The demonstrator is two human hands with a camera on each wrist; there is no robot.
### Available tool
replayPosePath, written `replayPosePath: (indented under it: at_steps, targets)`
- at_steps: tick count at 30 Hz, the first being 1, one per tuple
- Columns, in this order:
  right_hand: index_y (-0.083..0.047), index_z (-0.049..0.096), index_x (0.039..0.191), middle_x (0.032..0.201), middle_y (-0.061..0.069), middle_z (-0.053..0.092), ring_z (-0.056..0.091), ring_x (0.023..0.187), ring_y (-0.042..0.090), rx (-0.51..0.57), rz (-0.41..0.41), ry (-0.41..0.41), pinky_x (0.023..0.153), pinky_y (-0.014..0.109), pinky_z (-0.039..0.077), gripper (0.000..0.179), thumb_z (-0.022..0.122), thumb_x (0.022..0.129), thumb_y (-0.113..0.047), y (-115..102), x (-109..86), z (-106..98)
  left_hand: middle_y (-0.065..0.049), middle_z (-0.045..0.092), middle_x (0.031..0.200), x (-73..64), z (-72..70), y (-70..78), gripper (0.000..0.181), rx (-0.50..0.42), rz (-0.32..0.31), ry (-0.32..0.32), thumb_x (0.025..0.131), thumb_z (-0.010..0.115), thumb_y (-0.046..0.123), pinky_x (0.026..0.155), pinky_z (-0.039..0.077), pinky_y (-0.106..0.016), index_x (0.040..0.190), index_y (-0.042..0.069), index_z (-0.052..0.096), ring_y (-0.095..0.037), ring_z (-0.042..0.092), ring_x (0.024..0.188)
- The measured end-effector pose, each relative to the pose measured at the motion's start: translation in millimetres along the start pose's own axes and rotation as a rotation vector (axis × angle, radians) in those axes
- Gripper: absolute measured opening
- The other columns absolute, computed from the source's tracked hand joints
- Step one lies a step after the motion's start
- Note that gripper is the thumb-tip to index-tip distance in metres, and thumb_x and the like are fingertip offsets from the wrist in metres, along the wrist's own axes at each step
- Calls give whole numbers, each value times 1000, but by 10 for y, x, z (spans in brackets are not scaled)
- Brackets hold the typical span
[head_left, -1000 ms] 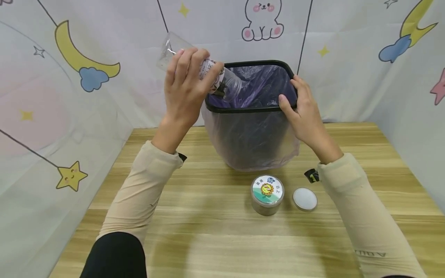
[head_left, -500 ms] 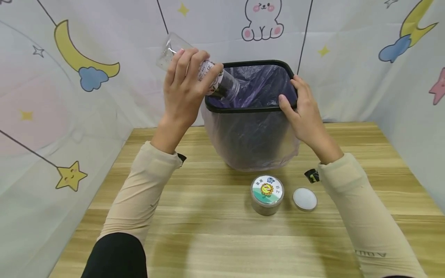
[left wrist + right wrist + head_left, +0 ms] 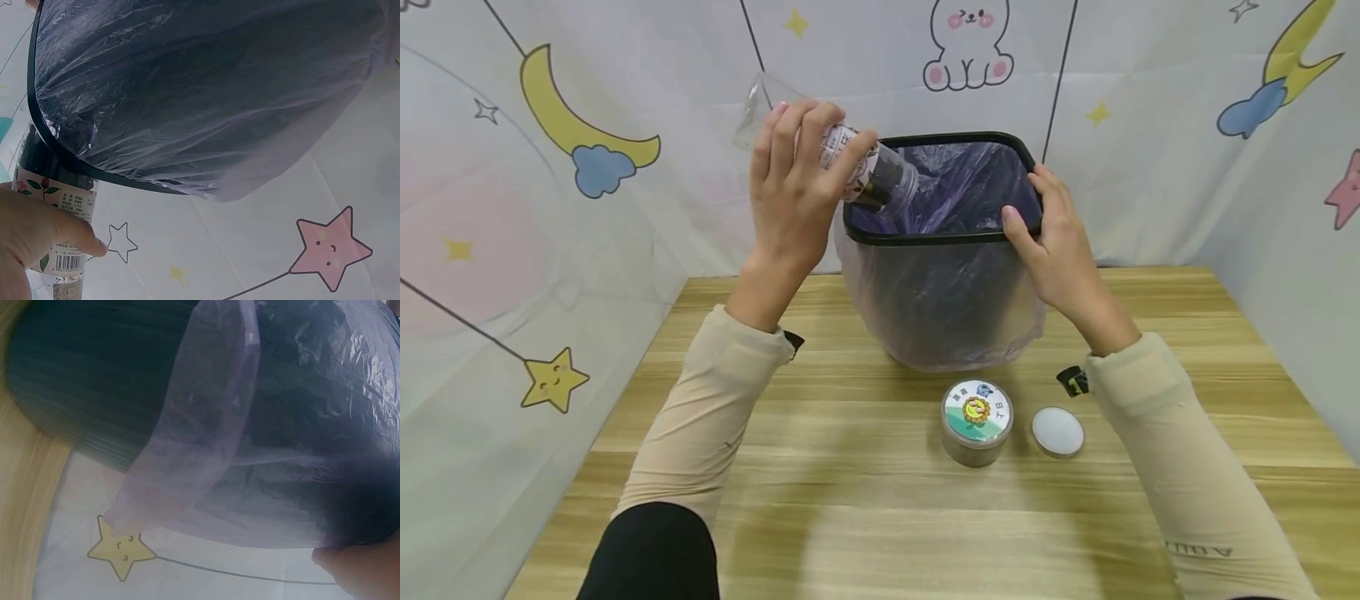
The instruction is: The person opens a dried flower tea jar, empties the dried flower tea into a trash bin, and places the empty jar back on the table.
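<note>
My left hand (image 3: 793, 179) grips a clear plastic jar (image 3: 857, 167) with a floral paper label, tilted mouth-down over the left rim of a black trash can (image 3: 940, 292). Dark contents are gathered near the jar's mouth, which lies inside the can's opening. In the left wrist view the label (image 3: 59, 206) shows flowers and a barcode, and the thumb lies across it. A purple plastic bag (image 3: 955, 187) lines the can and is folded down outside it. My right hand (image 3: 1060, 242) holds the can's right rim, thumb in front, fingers at the far side.
A round tin (image 3: 976, 425) with a sunflower sticker on top stands on the wooden table (image 3: 865, 533) before the can. Right of it lies a round white lid (image 3: 1058, 432). A cartoon-printed curtain (image 3: 865, 50) hangs behind and along both sides.
Dark contents have slid down inside the jar toward its mouth. The jar has shifted slightly left with my left hand. My right hand and the can hold still.
</note>
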State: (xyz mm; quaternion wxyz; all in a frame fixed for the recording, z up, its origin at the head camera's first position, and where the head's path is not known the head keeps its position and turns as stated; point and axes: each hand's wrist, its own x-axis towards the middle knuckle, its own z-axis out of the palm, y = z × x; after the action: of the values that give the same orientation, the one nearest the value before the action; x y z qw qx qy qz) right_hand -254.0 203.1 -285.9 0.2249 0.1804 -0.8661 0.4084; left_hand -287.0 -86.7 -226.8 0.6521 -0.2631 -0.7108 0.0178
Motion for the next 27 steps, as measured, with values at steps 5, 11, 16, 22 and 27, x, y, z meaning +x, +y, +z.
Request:
replayPosePath:
  at_steps: [5,11,16,22,27]
  targets:
    - [4,26,153,162,17,19,18,148,31,-3,2,-2,119,49,16,78,42,98,-48,2,-3,2,-6,60,117,-6,-9,-1,38,17,-55,-27,103,46,0,110,32,-37,111,27,71,-27,50,117]
    - [5,27,153,162,17,20,18,148,30,-5,1,0,119,49,16,77,42,98,-48,5,1,6,-7,60,116,-31,-3,-4,36,15,-118,-47,101,49,2,100,35,-41,112,29,71,-29,49,115]
    - [4,27,153,162,17,20,18,148,30,-7,0,0,119,48,16,77,42,98,-48,5,6,10,-7,60,113,-44,16,-14,33,22,-130,-32,103,50,5,96,36,-43,112,29,71,-30,50,112]
    - [4,26,153,162,16,19,19,148,31,-4,2,-2,119,50,16,78,42,98,-48,10,3,10,-7,60,115,-54,10,-20,36,14,-133,-55,101,50,2,97,36,-44,113,29,70,-30,49,113]
    - [3,25,154,163,14,18,19,148,30,-7,4,0,119,50,16,78,41,99,-50,11,12,10,-7,60,117,-53,3,-21,41,-1,-125,-46,99,49,-2,99,36,-42,113,30,70,-30,48,115]
